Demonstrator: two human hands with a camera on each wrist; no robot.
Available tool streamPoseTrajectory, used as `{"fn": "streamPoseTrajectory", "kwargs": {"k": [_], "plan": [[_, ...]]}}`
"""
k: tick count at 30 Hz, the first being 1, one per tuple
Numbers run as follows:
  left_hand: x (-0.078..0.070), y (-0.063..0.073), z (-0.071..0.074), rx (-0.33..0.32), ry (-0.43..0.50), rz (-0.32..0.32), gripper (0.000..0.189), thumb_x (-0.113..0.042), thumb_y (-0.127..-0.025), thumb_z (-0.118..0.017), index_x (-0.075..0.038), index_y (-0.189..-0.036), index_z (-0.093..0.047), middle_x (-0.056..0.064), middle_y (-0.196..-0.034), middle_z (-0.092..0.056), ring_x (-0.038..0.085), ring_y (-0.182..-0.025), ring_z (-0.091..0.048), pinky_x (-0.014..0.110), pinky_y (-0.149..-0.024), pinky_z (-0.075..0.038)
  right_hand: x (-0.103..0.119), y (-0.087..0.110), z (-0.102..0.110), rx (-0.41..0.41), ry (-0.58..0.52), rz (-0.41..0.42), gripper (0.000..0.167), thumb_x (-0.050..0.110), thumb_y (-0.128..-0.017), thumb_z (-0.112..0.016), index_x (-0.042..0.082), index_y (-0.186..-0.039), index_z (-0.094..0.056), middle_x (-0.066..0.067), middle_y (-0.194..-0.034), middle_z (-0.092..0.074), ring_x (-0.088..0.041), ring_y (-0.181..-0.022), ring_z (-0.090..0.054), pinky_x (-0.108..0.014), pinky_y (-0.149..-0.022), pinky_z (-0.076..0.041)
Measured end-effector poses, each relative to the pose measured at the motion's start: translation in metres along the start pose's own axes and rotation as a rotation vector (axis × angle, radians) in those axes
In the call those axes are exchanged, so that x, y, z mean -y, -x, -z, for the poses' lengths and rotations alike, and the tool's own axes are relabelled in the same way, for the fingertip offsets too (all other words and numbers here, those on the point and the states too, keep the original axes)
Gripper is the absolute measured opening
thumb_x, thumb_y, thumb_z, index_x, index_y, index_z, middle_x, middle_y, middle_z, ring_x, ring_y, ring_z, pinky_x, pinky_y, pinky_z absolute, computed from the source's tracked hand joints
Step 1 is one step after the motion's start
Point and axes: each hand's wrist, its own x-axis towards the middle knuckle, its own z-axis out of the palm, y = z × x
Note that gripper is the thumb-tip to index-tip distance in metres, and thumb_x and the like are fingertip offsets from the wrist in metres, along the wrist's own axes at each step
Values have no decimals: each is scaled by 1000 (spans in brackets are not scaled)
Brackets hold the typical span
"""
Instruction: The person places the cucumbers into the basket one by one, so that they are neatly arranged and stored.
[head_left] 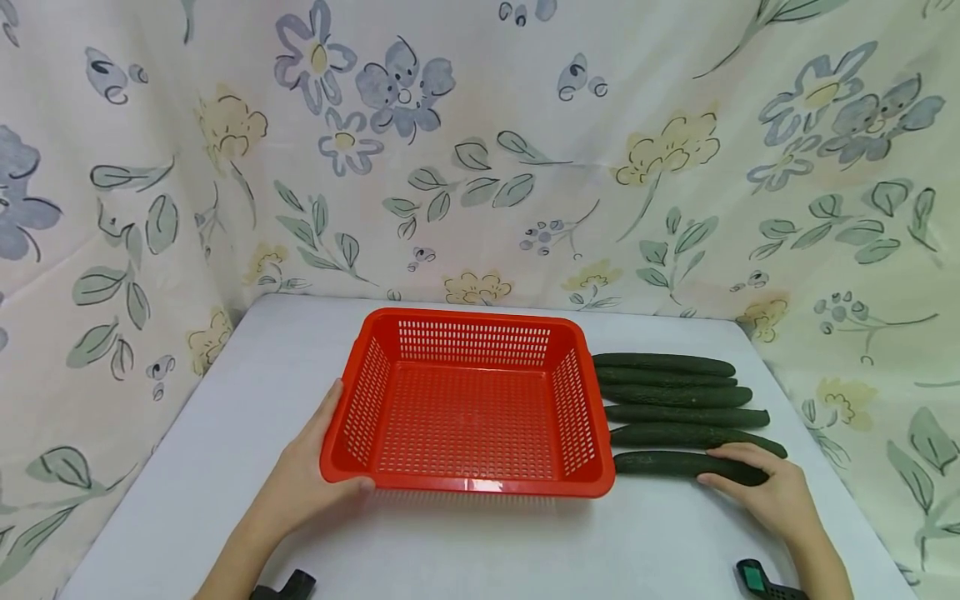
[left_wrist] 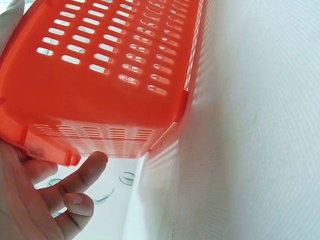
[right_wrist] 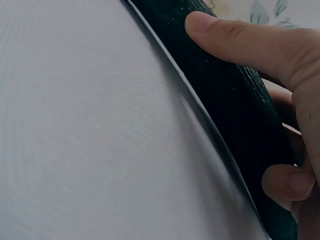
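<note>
A red plastic basket (head_left: 480, 484) with slotted walls and a perforated floor stands in the middle of the table, with nothing inside. At its left front corner my left hand (head_left: 309, 472) holds the rim, thumb along the front and fingers at the left side. The left wrist view shows the basket's wall (left_wrist: 95, 97) close up, with fingers (left_wrist: 75, 182) bent below the rim. Over on the right, my right hand (head_left: 776, 492) grips the nearest dark green cucumber (head_left: 660, 463) near its right end. In the right wrist view the thumb (right_wrist: 230, 40) lies across this cucumber (right_wrist: 215, 95).
Several more cucumbers (head_left: 675, 396) lie side by side behind the gripped one, their left ends at the basket's right wall. Floral cloth (head_left: 480, 150) hangs behind and beside the white table (head_left: 480, 554). Dark wrist devices (head_left: 767, 581) show near both forearms.
</note>
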Motion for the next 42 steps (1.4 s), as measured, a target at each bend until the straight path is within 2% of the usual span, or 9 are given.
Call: {"fn": "streamPoseTrajectory", "kwargs": {"k": [7,15,22,29,34,36,39,40,42], "plan": [[-2,-1,-1,-3,-11,-10,136,-50,-71,-94,-27,-173,-8,19,-169,-35,39,-132,-57,47,-88,-60,4,0,5,-2,-18,-21,37,32,-75,-98,22,-108,-84,27,-109,-68,25,-107,-43,0,-87,-26],[-2,-2,0,-9,-24,-22,136,-50,-71,-94,-30,-173,-7,17,-169,-37,35,-127,-60,40,-85,-59,11,-5,8,-8,-28,-37,37,32,-77,-97,19,-109,-84,37,-109,-61,25,-107,-43,-2,-89,-28],[-2,0,1,-3,-15,-11,135,-47,-72,-94,-29,-173,-7,17,-168,-38,34,-124,-61,33,-81,-59,17,-10,8,-52,-26,-81,39,34,-79,-96,16,-111,-82,42,-106,-56,27,-106,-42,-2,-88,-29],[-1,0,0,-5,-11,-9,135,-48,-72,-95,-27,-173,-8,17,-169,-37,35,-127,-60,36,-83,-59,23,-17,8,-62,-23,-148,43,39,-81,-94,16,-115,-81,46,-107,-53,29,-105,-37,-7,-85,-33],[1,1,-1,-8,-15,-6,136,-48,-71,-95,-26,-173,-7,18,-169,-36,37,-130,-59,42,-86,-60,25,-23,9,-56,-14,-215,47,45,-83,-91,16,-118,-80,44,-104,-56,23,-107,-42,-23,-95,-44],[1,0,-1,-6,-7,-2,136,-48,-72,-95,-27,-173,-7,19,-169,-35,38,-131,-58,44,-86,-60,25,-24,9,-59,-26,-234,49,45,-84,-91,13,-119,-80,43,-102,-57,14,-113,-51,-38,-104,-47],[1,-1,-1,-3,6,3,134,-47,-72,-94,-27,-173,-7,19,-169,-35,39,-131,-58,44,-85,-62,27,-29,10,-60,-38,-265,50,46,-85,-90,13,-121,-79,45,-100,-55,7,-119,-52,-48,-110,-45],[1,-1,-2,-3,7,4,134,-48,-72,-94,-27,-173,-7,19,-170,-35,38,-131,-58,44,-85,-62,28,-30,11,-62,-49,-267,51,46,-85,-89,12,-122,-78,45,-100,-55,1,-125,-55,-53,-112,-44],[1,-1,-2,-2,9,5,134,-48,-72,-94,-28,-173,-7,18,-169,-35,37,-130,-58,42,-84,-62,30,-34,12,-65,-59,-273,52,46,-86,-89,12,-123,-78,45,-102,-55,-2,-129,-54,-54,-113,-43]]}}
